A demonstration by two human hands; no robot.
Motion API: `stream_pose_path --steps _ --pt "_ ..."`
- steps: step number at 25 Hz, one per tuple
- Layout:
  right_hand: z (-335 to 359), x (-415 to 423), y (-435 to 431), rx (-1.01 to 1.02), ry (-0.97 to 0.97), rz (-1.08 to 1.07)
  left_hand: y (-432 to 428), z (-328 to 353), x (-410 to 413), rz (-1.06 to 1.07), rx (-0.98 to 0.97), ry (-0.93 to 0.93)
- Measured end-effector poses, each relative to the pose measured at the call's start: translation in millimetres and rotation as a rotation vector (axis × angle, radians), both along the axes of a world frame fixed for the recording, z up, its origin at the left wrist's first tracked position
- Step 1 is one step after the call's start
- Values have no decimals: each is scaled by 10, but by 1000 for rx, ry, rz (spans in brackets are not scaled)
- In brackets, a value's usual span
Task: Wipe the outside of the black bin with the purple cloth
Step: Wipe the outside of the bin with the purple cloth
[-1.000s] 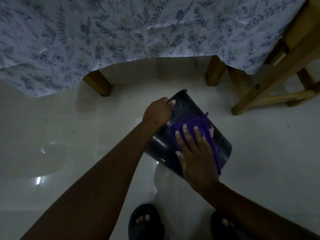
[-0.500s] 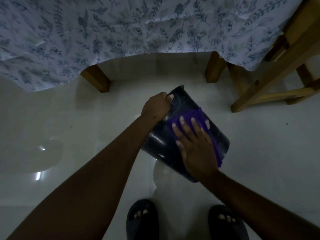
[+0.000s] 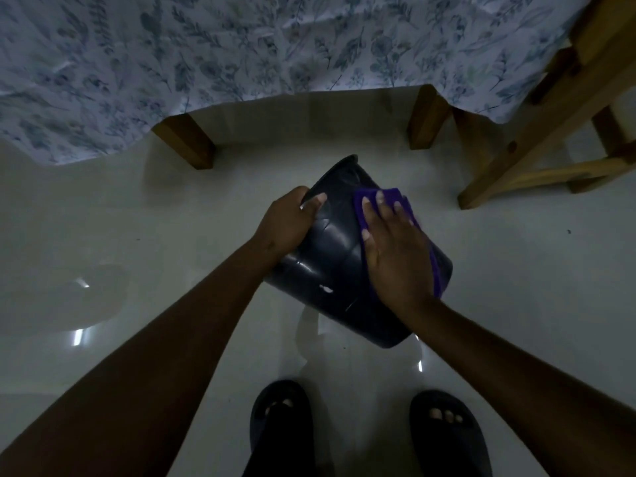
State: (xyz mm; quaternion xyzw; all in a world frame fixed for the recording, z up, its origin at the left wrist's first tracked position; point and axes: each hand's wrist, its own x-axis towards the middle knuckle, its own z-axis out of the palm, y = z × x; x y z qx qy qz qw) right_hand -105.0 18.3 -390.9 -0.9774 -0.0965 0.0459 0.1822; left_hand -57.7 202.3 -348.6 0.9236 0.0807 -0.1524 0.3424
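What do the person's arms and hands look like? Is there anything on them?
Both arms are bare all the way up as far as the picture shows, with no sleeves. The left hand and the right hand wear no gloves, and no rings, watch or bracelets show. The fingernails are short and plain. On the feet are dark open-toed slippers.

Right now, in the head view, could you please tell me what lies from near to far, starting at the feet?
Black slippers → black bin tilted on the floor, left hand gripping it, right hand pressing the purple cloth on it → wooden table legs → floral tablecloth.
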Motion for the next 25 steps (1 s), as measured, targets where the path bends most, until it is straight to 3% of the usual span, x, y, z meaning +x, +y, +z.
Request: stream_pose_path --steps 4,8,11,14,17,22,25 --pt "58 -94 -29 0 -28 36 -107 9 170 -17 -25 -17" --pt "38 669 -157 258 195 -155 -140 23 247 -20 -31 -35" --pt "20 491 -112 118 139 -134 -148 -9 263 14 12 -15" --pt "60 -242 103 -43 -17 44 -136 -58 286 17 14 -11" --pt "42 -96 87 -17 -54 76 -149 -18 276 6 -20 -20" --pt "58 716 -57 187 125 -186 -171 10 257 22 -10 -19" --pt "42 124 98 -26 -1 -64 -162 -54 281 65 20 13"
